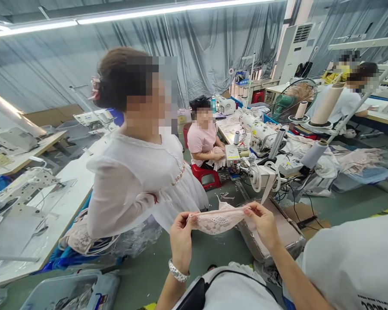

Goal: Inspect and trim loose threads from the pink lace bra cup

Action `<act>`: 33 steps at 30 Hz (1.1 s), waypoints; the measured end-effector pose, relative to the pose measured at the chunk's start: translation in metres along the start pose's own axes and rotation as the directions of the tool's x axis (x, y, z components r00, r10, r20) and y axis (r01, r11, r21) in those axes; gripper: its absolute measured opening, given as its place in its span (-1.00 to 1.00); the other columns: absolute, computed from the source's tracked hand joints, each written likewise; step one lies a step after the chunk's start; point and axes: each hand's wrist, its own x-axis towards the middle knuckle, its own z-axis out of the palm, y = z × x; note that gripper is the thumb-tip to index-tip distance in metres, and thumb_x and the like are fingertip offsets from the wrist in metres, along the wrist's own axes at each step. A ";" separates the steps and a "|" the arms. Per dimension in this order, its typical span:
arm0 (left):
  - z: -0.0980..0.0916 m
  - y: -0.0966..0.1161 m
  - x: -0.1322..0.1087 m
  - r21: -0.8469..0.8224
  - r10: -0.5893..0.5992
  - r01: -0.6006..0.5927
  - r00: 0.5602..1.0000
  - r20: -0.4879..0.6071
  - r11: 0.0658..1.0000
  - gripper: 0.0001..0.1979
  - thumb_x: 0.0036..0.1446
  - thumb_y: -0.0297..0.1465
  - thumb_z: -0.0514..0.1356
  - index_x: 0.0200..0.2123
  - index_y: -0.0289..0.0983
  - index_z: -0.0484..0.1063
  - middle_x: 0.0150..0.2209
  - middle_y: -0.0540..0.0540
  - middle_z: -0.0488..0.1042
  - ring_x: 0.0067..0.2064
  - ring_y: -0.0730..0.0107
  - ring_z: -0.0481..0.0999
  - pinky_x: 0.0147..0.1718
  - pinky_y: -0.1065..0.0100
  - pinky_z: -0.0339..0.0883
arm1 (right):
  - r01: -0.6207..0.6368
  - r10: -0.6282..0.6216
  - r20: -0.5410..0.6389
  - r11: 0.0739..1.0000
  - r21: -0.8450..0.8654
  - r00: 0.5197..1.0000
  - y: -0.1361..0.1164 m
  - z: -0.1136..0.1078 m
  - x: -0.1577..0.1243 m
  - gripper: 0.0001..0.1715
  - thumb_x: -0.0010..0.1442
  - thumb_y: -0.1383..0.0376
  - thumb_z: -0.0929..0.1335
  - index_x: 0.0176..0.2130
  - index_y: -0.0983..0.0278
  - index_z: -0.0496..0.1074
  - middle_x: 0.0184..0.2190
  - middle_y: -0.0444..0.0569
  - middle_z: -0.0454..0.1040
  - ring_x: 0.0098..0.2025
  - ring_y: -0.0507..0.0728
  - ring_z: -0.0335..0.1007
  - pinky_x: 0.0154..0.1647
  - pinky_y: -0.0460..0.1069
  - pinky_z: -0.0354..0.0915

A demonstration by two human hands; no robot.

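Both hands, left hand (181,234) and right hand (261,224), pinch pink lace fabric (217,220) behind a white-clad person (132,185).

Bare forearms, silver beaded bracelet (178,272) on the left wrist, white top with a frilly neckline, black strap across the chest.

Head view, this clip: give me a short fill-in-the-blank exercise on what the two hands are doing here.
1. Both hands stretch a piece of pink ____ fabric between them.
2. The left hand wears a silver ____ on its wrist.
3. The right hand pinches the fabric's ____ end.
4. The person in the white blouse stands to the ____ of the hands.

Missing words: lace; bracelet; right; left
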 end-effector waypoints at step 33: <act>0.008 0.006 -0.001 -0.139 -0.033 0.032 0.999 -0.009 0.990 -0.75 -0.11 -0.23 0.39 -0.46 -0.27 0.50 -0.43 -0.03 0.55 -0.36 0.40 0.46 -0.33 0.42 0.31 | -0.023 0.029 -0.091 0.998 0.065 0.995 0.012 -0.001 0.005 -0.50 -0.18 -0.08 0.56 -0.44 0.26 0.54 -0.47 -0.06 0.48 -0.40 0.07 0.32 -0.39 -0.06 0.29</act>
